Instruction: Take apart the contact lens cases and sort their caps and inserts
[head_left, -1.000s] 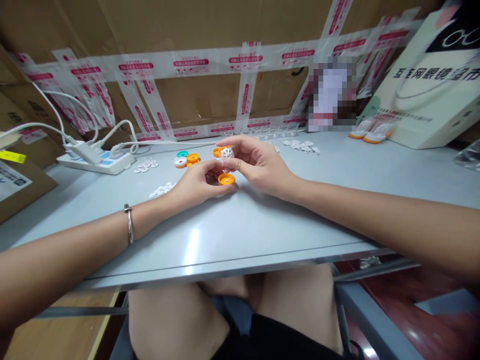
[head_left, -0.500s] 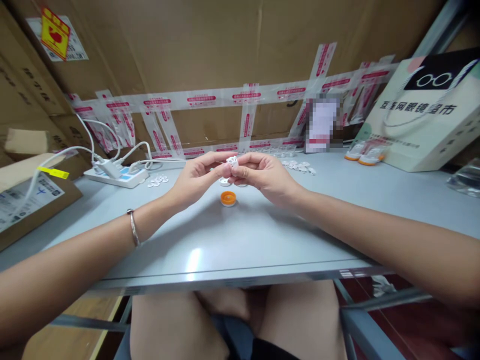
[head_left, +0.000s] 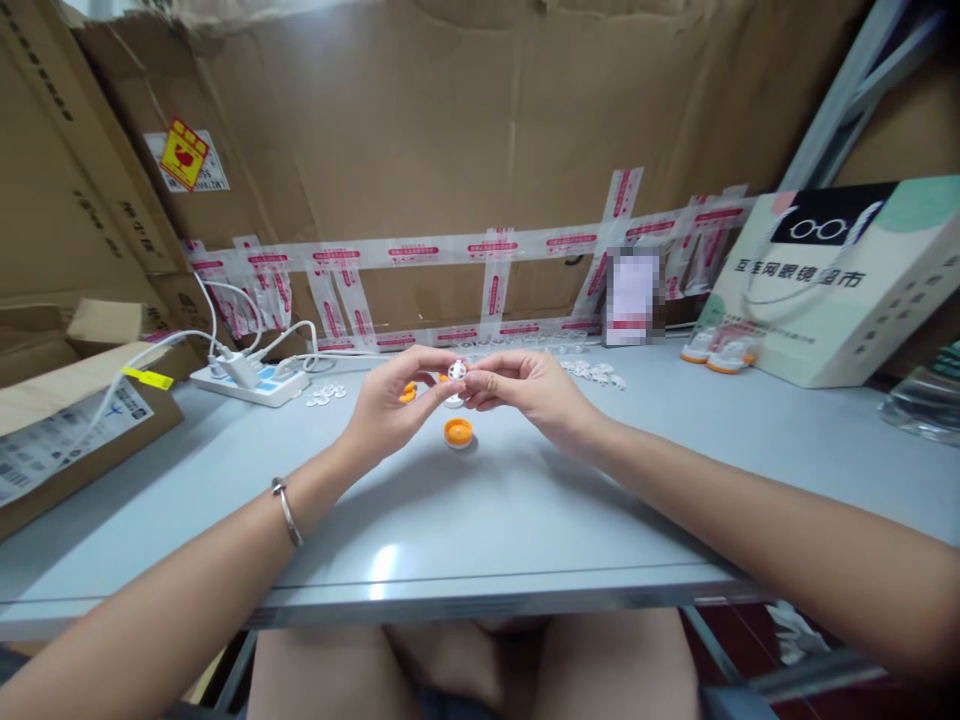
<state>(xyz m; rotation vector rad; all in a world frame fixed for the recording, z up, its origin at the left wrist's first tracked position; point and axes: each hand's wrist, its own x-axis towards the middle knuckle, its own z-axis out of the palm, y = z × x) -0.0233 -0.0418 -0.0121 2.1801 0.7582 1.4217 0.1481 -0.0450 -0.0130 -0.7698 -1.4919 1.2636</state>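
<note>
A small round white plastic part with openings in it (head_left: 457,371) is pinched between both hands above the table. My left hand (head_left: 397,405) grips it from the left with thumb and fingertips. From the right, my right hand (head_left: 525,388) closes on it too, thumb on top of curled fingers. Just below the hands, an orange round cup with a white base (head_left: 458,433) stands on the grey table (head_left: 480,530). Behind my left fingers, other orange parts (head_left: 408,392) show partly. A white piece (head_left: 454,401) behind the held part is mostly hidden.
White flat pieces (head_left: 326,394) lie near the power strip (head_left: 251,382), and more white pieces (head_left: 596,374) lie right of my hands. Clear parts (head_left: 562,343) line the back. A phone (head_left: 634,297), orange-and-white items (head_left: 718,350) and a paper bag (head_left: 806,290) stand at the right; a carton (head_left: 82,430) sits left.
The camera view has tilted up, so everything sits lower in the picture. The white part has turned between my fingers, and my left hand's fingers have opened out a little around it.
</note>
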